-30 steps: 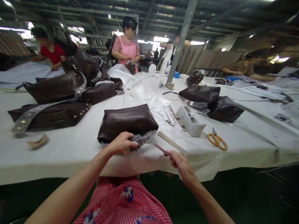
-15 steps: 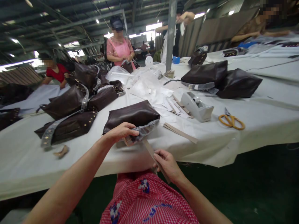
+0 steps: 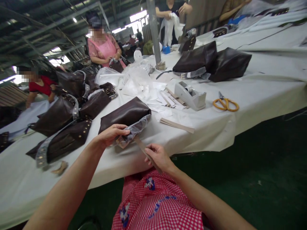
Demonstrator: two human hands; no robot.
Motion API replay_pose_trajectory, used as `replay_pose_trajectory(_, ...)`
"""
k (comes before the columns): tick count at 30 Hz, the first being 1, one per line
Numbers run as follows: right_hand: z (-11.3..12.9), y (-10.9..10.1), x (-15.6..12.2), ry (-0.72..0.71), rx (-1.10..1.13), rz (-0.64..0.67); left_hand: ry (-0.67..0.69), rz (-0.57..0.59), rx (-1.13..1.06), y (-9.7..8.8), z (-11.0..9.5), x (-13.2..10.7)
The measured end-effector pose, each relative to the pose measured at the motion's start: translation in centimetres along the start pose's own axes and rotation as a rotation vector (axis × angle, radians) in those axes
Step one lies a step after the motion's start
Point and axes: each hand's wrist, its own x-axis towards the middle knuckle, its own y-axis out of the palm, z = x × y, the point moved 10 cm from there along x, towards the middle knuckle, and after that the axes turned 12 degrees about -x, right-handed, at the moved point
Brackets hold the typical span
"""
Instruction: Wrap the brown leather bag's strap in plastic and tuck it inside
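A dark brown leather handbag [image 3: 126,112] lies on its side at the near edge of the white-covered table [image 3: 206,137]. Along its front runs a plastic-wrapped strap [image 3: 139,127]. My left hand [image 3: 115,133] is closed on that strap, thumb on top. A flat grey-brown cardboard strip [image 3: 141,145] is pinched in my right hand [image 3: 158,157]. The strip's upper end meets the wrapped strap just right of my left fingers; whether it goes inside the plastic I cannot tell. More cardboard strips [image 3: 177,125] lie to the right of the handbag.
A tape dispenser [image 3: 190,95] and yellow-handled scissors [image 3: 225,103] lie to the right. Several brown bags [image 3: 69,137] are piled at left, others [image 3: 230,64] at back right. Plastic and paper [image 3: 136,81] cover the middle. A metal post [image 3: 154,35] rises behind. Co-workers stand across the table.
The camera view has turned, shifting everything leftward. My left hand still holds the wrapped strap and my right hand still holds the strip against it. A co-worker at the back has lowered white material.
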Motion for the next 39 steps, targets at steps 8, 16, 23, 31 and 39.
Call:
replay_pose_trajectory(8, 0.6, 0.0, 1.2, -0.039, 0.0, -0.042, -0.019, 0.009, -0.003, 0.3, 0.4, -0.1)
replay_pose_trajectory(16, 0.9, 0.9, 3.1, -0.09, 0.109, -0.064, 0.141, 0.048, 0.156, 1.9, 0.4, -0.2)
replay_pose_trajectory(23, -0.4, 1.6, 4.0, -0.094, 0.222, -0.099, 0.316, 0.053, 0.352, 2.6, 0.4, -0.3)
replay_pose_trajectory(31, -1.0, 0.8, 3.5, -0.11, 0.177, -0.06, 0.36, 0.034, 0.399, 2.6, 1.4, -0.8)
replay_pose_trajectory(39, -1.6, 0.5, 4.8, -0.015, 0.21, -0.242, 0.256, 0.026, 0.216, 2.4, 3.8, 0.3)
